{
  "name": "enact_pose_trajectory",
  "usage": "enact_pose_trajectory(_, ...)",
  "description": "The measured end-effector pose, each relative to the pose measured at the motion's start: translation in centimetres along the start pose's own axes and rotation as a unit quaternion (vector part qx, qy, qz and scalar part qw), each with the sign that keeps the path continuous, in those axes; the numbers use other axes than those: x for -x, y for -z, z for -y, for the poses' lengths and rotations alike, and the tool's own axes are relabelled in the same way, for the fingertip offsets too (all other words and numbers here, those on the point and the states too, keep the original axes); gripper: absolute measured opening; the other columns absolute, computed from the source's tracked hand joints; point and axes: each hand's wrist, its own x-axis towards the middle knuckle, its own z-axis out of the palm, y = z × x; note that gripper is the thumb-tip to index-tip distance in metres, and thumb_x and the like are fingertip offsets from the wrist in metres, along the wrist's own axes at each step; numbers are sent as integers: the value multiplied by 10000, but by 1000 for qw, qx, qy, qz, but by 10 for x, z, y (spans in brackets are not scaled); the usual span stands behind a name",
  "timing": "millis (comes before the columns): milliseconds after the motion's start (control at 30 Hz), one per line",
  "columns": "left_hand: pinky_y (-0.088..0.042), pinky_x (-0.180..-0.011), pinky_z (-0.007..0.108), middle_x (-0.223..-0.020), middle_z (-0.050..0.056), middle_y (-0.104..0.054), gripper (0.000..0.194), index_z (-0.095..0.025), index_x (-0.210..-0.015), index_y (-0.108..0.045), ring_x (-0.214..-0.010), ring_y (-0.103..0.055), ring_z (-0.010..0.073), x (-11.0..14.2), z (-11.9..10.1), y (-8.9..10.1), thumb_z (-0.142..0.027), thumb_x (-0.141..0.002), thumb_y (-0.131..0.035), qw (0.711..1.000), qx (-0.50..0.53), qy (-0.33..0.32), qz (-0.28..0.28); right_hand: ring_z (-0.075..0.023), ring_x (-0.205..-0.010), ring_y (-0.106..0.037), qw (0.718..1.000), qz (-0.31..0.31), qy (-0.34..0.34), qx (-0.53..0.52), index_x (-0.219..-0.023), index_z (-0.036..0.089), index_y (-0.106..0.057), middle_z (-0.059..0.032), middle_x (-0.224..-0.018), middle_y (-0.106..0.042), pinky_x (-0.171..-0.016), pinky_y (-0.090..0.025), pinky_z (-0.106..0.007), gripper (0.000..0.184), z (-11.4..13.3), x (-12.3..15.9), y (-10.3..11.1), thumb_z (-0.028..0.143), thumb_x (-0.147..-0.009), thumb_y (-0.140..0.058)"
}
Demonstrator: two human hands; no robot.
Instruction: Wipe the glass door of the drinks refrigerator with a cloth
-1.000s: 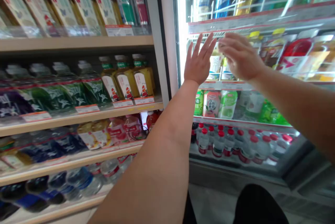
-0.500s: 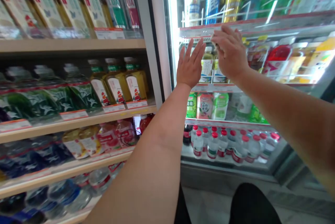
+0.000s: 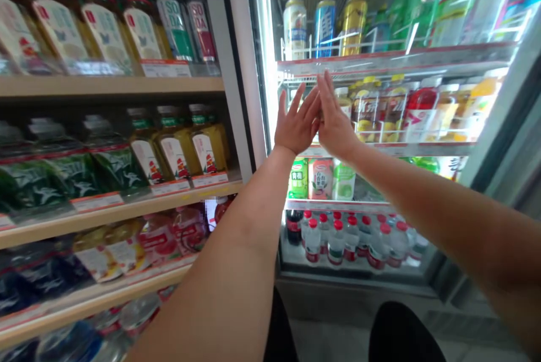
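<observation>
My left hand (image 3: 297, 125) is raised in front of the fridge shelves, its fingers spread with nothing seen in them. My right hand (image 3: 333, 119) is held up beside it, fingers stretched straight and close together. The fingertips of both hands meet or overlap in view; whether they touch is unclear. Behind them, partly covered, are bottles on the fridge's middle shelf, among them a tea bottle (image 3: 343, 102). Just above stand a white can (image 3: 295, 29), a blue can (image 3: 325, 29) and a gold can (image 3: 354, 25). Below the hands are a green carton (image 3: 298, 177) and a pink carton (image 3: 320, 177).
A wooden shelf unit (image 3: 110, 84) with several rows of bottles stands to the left. A grey upright frame (image 3: 230, 69) separates it from the fridge. Wire rails (image 3: 380, 46) front the fridge shelves. Red-capped water bottles (image 3: 336, 243) fill the bottom.
My right hand has moved left and down toward my left hand, its curled fingers straightening. The whitish bit seen at its fingers earlier is out of sight. The view has shifted slightly.
</observation>
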Motion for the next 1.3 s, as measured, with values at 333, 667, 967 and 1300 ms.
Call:
enact_pose_trajectory(333,-180,-1318,635,-1644,16,-435,544,-338,-1549,-520,-1581,-291,303,0,-8,21,-127,-1068,-379,1000,25,-3,-2,-339,-1605,-215,963,11,-37,268,-1666,147,-306,-102,-1710,-246,-1326,-123,-592,665,-80,74,95,462,-1082,-328)
enact_pose_trajectory(667,-362,-1230,529,-1662,175,-375,670,-113,-1631,-374,-1552,-330,351,25,-74,19,-401,-1048,-533,999,-3,38,24,-313,-1604,-231,949,20,-78,304,-1654,190,-347,-77,-1700,-294,-1307,-198,-605,648,-79,88,90,414,-1047,-379)
enact_pose_trajectory(967,-318,-1282,522,-1667,130,-378,324,-173,-1348,-648,-1601,-222,328,-4,-108,-3,-216,-1039,-561,999,14,27,-15,-308,-1595,-262,958,7,-79,274,-1646,223,-369,-69,-1688,-327,-1308,-200,-606,630,-82,90,88,395,-1040,-391)
enact_pose_trajectory(1300,-264,-1329,524,-1630,29,-454,380,-254,-1300,-689,-1606,-219,271,-33,-40,11,-192,-1100,-372,997,66,-11,39,-300,-1595,-265,966,-3,-89,242,-1652,275,-360,-21,-1686,-329,-1307,-211,-619,624,-78,90,89,382,-1038,-391)
